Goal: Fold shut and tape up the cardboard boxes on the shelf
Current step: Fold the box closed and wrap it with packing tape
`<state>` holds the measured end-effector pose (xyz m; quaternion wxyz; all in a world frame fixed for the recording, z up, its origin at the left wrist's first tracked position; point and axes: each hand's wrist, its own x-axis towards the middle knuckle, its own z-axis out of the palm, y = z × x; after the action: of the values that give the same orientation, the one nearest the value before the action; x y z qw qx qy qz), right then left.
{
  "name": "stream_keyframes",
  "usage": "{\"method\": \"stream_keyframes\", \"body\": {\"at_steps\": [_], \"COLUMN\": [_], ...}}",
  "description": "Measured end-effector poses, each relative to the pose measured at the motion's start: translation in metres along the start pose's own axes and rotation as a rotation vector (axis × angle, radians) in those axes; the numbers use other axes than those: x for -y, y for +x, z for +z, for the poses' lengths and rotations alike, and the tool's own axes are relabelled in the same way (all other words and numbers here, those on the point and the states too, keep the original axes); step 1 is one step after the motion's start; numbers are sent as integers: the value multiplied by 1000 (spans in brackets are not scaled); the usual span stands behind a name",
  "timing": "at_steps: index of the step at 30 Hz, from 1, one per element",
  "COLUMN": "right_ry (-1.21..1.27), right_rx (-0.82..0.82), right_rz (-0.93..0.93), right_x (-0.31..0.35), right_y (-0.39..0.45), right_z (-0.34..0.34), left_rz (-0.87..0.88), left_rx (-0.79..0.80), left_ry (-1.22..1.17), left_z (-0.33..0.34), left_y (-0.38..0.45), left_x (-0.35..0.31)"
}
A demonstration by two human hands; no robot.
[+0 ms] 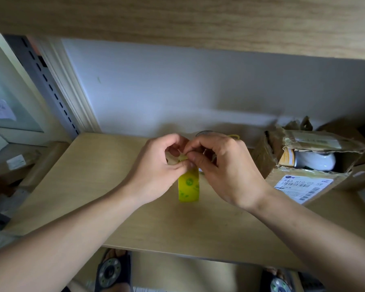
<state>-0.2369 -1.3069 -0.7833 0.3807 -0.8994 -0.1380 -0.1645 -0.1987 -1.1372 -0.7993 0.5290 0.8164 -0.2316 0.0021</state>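
Your left hand (pixel 156 165) and right hand (pixel 221 165) pinch the yellow tape roll (pixel 188 187); near the shelf's (pixel 93 186) right edge, the torn cardboard box's (pixel 303 163) label reads "B63 H10-00 59".

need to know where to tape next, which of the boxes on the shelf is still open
The cardboard box just right of the hands, with the barcode label: its torn flaps gape and a white object shows inside. The boxes behind it at the far right are too cut off to judge.

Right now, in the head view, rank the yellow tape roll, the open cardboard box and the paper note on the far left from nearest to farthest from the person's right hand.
1. Yellow tape roll: touching the right hand, held with the left hand.
2. Open cardboard box: on the shelf, to the right.
3. Paper note: beyond the shelf, far left.
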Motion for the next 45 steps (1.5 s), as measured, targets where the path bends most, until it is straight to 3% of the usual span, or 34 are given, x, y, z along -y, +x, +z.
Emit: {"method": "stream_keyframes", "body": {"at_steps": [11, 15, 19, 30, 37, 45], "right_ry": [-30, 70, -117, -552, -846, -888], "right_rx": [-44, -153, -202, 82, 253, 407], "right_rz": [-31, 74, 190, 669, 660, 639], "right_x": [2, 7, -11, -55, -58, -65], "right_y": [6, 10, 27, 88, 96, 95], "right_z": [5, 10, 17, 9, 0, -4], "left_rz": [-6, -19, 1, 52, 86, 99], "left_rx": [14, -17, -15, 13, 29, 70], "left_ry": [-129, -34, 32, 97, 105, 106], "left_z": [-14, -20, -29, -37, -41, -39], "left_y": [6, 10, 10, 10, 11, 10], "left_x": [-2, -1, 2, 4, 7, 8]}}
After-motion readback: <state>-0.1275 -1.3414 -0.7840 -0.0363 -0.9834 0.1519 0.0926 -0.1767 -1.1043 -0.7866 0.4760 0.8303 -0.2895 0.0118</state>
